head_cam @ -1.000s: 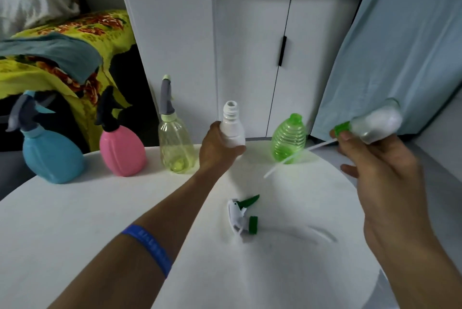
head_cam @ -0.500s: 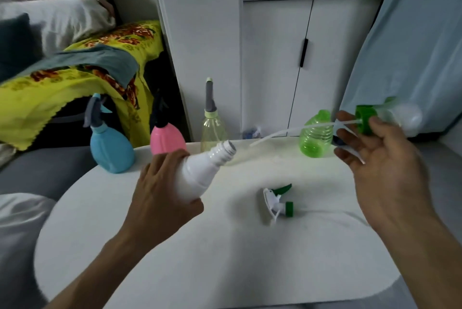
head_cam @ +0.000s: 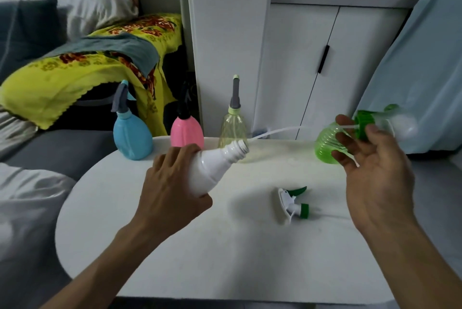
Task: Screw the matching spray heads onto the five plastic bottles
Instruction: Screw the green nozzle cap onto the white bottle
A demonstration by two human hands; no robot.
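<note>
Left hand (head_cam: 172, 191) is wrapped around the body of the white bottle (head_cam: 212, 167), lifted off the worktop (head_cam: 200, 258) and tilted, open threaded neck pointing up and to the right. No head on it.

Right hand (head_cam: 375, 166) holds a spray head (head_cam: 382, 124) up at the right: thumb pressed on its green collar, the other fingers spread loosely below. Head body is blurred. Its thin white dip tube (head_cam: 280, 131) runs left from the collar, tip near the white bottle's neck but not inside it.

A second spray head (head_cam: 292, 202), white with green trigger and green collar, lies on its side on the worktop between the two hands, untouched.

Green ribbed bottle (head_cam: 327, 144) stands at the far right of the worktop, partly behind the right hand's fingers; whether it carries a head cannot be told.

Along the far edge, left to right, upright with heads on: blue bottle (head_cam: 132, 137), pink bottle (head_cam: 186, 132), clear yellowish bottle (head_cam: 232, 128).
</note>
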